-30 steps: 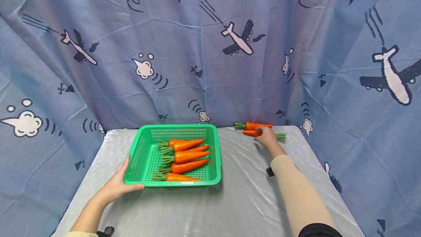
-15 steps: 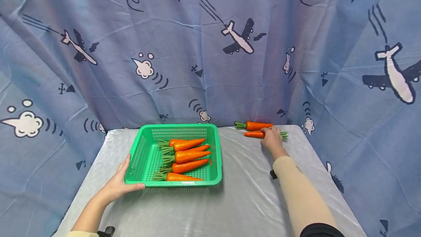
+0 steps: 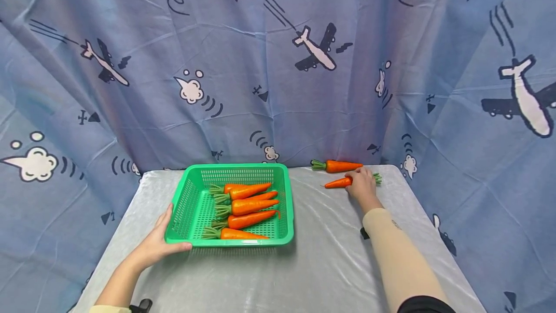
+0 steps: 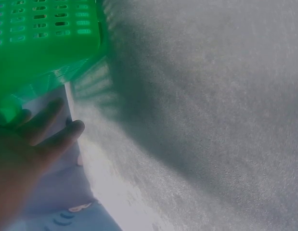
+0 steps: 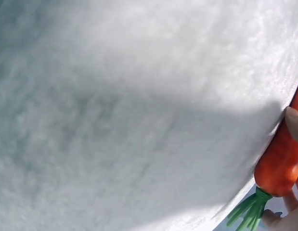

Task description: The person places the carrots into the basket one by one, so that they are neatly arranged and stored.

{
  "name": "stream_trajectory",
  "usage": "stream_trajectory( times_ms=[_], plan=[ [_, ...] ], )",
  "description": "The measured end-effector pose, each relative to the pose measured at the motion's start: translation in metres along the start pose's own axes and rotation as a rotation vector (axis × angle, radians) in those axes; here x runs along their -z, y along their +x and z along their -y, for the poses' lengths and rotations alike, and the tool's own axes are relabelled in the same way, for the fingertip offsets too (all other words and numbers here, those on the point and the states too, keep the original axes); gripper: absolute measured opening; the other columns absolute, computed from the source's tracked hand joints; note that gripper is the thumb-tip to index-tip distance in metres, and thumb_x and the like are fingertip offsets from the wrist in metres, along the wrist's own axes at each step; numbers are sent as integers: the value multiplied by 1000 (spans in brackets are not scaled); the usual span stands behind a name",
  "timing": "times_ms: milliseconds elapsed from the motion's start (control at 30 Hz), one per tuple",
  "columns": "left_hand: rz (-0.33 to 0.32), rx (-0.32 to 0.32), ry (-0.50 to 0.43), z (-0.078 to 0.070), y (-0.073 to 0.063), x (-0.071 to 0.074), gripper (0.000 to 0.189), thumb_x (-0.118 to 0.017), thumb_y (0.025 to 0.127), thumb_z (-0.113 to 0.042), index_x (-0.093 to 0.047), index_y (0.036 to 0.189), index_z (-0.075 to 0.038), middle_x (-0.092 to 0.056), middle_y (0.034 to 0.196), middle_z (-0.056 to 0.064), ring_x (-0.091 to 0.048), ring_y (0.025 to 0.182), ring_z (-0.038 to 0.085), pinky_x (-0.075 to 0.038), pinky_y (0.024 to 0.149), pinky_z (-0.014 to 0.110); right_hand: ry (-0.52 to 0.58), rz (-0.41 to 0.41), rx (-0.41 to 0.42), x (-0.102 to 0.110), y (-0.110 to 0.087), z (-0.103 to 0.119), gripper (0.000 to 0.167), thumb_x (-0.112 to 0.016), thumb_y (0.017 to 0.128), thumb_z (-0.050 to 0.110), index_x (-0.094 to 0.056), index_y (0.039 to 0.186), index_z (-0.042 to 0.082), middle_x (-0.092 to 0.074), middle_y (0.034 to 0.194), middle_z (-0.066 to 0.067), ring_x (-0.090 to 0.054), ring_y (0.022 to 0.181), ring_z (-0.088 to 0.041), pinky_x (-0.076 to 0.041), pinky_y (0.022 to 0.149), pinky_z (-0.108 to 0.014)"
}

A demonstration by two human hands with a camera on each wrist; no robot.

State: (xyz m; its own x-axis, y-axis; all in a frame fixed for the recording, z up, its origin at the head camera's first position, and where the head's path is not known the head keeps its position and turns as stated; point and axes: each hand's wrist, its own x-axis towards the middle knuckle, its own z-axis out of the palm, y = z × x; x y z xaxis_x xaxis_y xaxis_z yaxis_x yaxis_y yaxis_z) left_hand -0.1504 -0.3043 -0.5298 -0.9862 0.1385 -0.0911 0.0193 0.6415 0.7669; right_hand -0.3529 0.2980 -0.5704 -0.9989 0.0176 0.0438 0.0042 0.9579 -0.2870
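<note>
My left hand (image 3: 152,244) rests at the near left corner of a green perforated plastic basket (image 3: 284,206). Its thumb lies along the front rim, and its fingers reach along the left side. In the left wrist view those fingers (image 4: 59,137) look straight and spread beside the basket (image 4: 47,48). Several orange carrots (image 3: 254,206) with green stubs lie in the basket. At the table's far right, my right hand (image 3: 364,188) pinches a carrot (image 3: 339,183) from above, its tip pointing left and its greens right. In the right wrist view, a thumb presses on this carrot (image 5: 278,166).
Just behind the pinched carrot another carrot (image 3: 343,166) lies near the table's back edge, greens to the left. A pale shiny cloth covers the table (image 3: 317,255). Blue patterned curtains (image 3: 243,86) hang close behind and at both sides.
My right hand has shifted slightly right with the carrot, whose tip has swung toward me, away from the carrot behind. My left hand and the basket stay in place.
</note>
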Motion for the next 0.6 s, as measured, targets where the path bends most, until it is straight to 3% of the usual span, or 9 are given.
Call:
stream_trajectory(
  times_ms=[233,467,600],
  plan=[
    [6,-1,-3,1,0,0,132,-88,76,-31,10,162,-11,-2,164,33,-9,148,58,-19,112,74,-42,53,20,0,-1,2,50,-78,90,24,-64,136,11,-53,144,-24,-38,137,-50,-15,116,-72],
    [9,8,-7,2,1,0,133,-88,76,-32,10,162,-12,0,164,32,-7,149,57,-17,113,74,21,38,76,1,-8,6,57,-75,92,32,-59,142,10,-58,133,-25,-45,123,-46,-37,107,-60],
    [7,0,-8,1,0,0,132,-88,76,-31,10,162,-11,-1,164,33,-7,148,57,-18,112,75,59,13,102,1,-10,11,58,-73,93,36,-58,144,13,-57,125,-22,-46,116,-42,-43,100,-55]
  ],
)
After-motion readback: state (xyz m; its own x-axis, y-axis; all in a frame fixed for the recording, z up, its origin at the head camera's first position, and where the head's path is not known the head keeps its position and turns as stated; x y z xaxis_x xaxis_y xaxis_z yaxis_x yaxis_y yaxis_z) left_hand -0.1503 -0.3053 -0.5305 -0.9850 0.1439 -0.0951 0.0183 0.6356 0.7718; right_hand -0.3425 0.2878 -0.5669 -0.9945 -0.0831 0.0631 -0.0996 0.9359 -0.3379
